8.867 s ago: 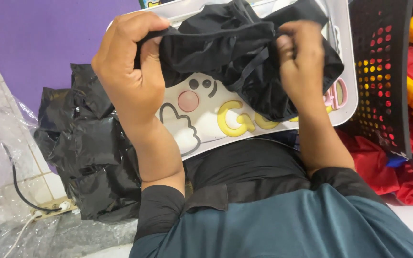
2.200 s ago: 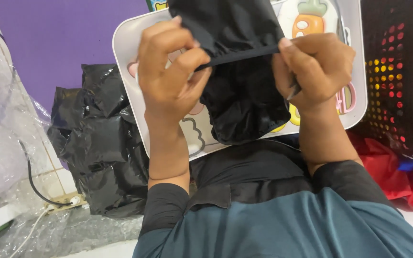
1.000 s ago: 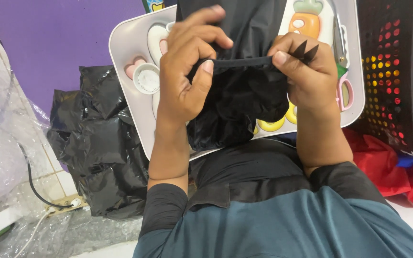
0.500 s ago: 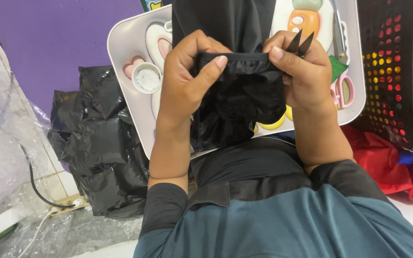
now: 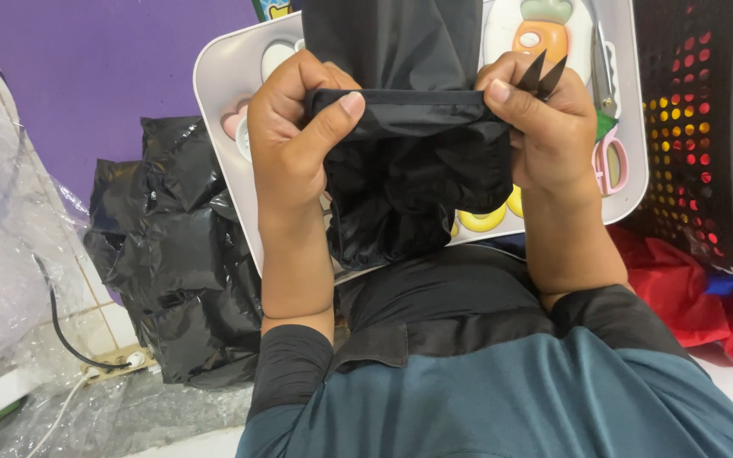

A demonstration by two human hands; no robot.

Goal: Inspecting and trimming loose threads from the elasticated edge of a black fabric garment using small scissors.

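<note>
While both hands grip it, the black plastic bag point(image 5: 409, 161) lies stretched crosswise between them over the white tray point(image 5: 222, 93), its folded edge running side to side, left hand point(image 5: 294, 140) and right hand point(image 5: 545, 123) closed on opposite ends, equally near.

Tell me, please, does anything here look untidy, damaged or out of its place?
Nothing looks damaged or spilled. Both hands, left and right, grip the black plastic bag over the white tray. The heap of black bags beside it lies crumpled, not stacked.
</note>
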